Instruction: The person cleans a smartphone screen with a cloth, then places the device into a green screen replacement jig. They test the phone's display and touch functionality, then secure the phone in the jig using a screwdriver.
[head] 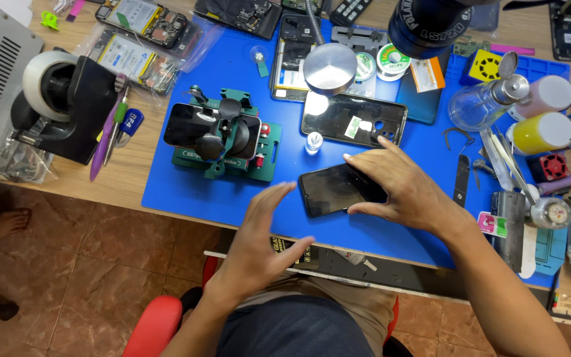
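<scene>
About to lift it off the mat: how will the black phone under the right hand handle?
The phone looks like a thin, stiff slab lying flat, so it probably won't roll or tip. Its glossy face suggests a slippery, breakable surface. The right hand spans its edge; the blue mat likely resists sliding.

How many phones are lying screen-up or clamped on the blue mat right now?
3: a black phone under the right hand, a dark phone with stickers behind it, and one clamped in the green jig. Opened phones farther back may add more.
</scene>
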